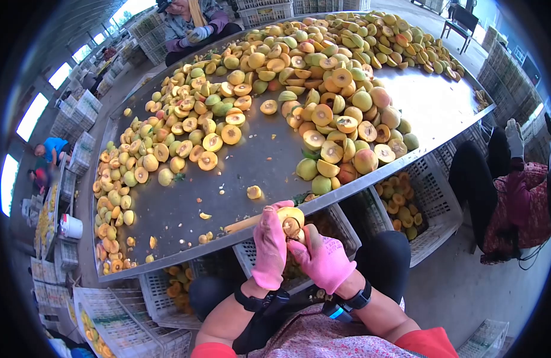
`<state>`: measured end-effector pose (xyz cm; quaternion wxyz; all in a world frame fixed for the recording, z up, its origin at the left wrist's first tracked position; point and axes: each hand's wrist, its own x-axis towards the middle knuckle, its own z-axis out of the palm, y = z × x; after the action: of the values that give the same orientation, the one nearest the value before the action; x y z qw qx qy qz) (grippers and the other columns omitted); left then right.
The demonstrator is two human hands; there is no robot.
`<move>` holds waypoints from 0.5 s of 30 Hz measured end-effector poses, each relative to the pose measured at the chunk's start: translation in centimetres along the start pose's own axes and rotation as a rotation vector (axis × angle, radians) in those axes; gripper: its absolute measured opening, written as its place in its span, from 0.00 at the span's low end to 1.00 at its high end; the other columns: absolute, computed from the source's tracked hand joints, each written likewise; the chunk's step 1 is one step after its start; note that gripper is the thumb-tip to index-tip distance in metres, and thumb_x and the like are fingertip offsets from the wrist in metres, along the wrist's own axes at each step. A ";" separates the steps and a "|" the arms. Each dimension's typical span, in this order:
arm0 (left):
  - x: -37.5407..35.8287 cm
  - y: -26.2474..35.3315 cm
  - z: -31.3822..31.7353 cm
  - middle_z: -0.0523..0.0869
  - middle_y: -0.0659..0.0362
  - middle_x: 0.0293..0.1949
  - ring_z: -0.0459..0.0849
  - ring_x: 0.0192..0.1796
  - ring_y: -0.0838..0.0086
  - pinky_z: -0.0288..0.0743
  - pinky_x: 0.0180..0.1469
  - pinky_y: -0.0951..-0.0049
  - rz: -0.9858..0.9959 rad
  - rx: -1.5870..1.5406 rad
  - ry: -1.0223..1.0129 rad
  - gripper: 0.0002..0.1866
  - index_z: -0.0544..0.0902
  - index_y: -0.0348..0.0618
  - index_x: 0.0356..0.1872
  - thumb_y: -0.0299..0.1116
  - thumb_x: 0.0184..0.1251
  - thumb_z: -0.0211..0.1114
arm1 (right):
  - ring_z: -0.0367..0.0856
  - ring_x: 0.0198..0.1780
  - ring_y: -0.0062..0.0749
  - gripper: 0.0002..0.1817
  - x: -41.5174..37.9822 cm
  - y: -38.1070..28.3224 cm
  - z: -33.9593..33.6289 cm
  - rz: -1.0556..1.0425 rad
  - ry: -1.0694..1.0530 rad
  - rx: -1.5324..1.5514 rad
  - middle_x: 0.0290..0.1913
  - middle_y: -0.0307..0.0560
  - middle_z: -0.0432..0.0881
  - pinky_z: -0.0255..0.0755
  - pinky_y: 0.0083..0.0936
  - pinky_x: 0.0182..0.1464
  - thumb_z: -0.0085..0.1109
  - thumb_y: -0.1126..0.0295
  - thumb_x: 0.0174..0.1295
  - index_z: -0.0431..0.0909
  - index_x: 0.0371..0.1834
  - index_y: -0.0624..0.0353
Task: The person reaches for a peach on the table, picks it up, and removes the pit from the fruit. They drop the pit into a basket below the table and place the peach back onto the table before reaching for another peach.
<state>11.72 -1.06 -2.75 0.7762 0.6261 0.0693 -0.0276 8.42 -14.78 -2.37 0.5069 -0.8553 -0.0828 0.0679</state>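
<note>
A halved yellow peach [291, 215] is between my two hands at the table's near edge, its cut face and brown pit hollow turned up. My left hand [269, 249], in a pink glove, is closed around its left side. My right hand [326, 259], also pink-gloved, is closed with thumb and fingers pressed at the hollow and right side. Whether a small tool is in those fingers is hidden. A light wooden stick [242, 224] lies on the table rim and runs behind my left hand. One small peach piece [254, 192] lies just beyond.
Heaps of halved peaches [341, 77] cover much of the metal table [257, 156]. Below its edge stand white plastic crates [433, 206] holding peach halves. A co-worker [195, 27] sits across the table; another person [517, 197] sits at the right. A white bucket [71, 227] stands left.
</note>
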 end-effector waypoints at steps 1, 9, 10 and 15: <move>-0.1 -0.1 0.0 0.85 0.55 0.50 0.84 0.50 0.72 0.77 0.57 0.71 0.041 0.070 -0.006 0.33 0.80 0.36 0.55 0.59 0.85 0.42 | 0.84 0.38 0.64 0.19 0.0 -0.1 -0.1 0.018 -0.015 -0.018 0.32 0.60 0.82 0.74 0.47 0.35 0.57 0.52 0.76 0.68 0.47 0.58; -0.5 -0.1 -0.2 0.86 0.51 0.49 0.84 0.51 0.67 0.77 0.58 0.66 0.178 0.312 0.013 0.32 0.81 0.34 0.54 0.56 0.86 0.41 | 0.84 0.38 0.65 0.22 -0.3 -0.2 0.0 0.042 -0.074 -0.018 0.31 0.63 0.83 0.76 0.49 0.37 0.55 0.51 0.76 0.67 0.47 0.62; -0.5 -0.2 -0.4 0.87 0.50 0.49 0.85 0.50 0.65 0.77 0.58 0.66 0.226 0.410 0.019 0.32 0.81 0.34 0.54 0.56 0.86 0.41 | 0.84 0.39 0.66 0.22 -0.3 -0.1 0.1 0.055 -0.083 -0.017 0.31 0.63 0.83 0.76 0.50 0.38 0.55 0.51 0.76 0.67 0.47 0.62; -0.7 0.1 0.0 0.87 0.49 0.46 0.86 0.49 0.62 0.77 0.57 0.65 0.196 0.425 0.009 0.31 0.81 0.33 0.53 0.55 0.86 0.42 | 0.84 0.37 0.67 0.21 -0.4 -0.1 -0.3 0.057 -0.095 -0.045 0.30 0.68 0.83 0.75 0.55 0.38 0.53 0.52 0.77 0.66 0.47 0.63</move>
<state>10.99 -1.03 -2.59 0.6257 0.7792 0.0044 0.0369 8.10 -15.09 -2.14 0.4807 -0.8644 -0.0841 0.1209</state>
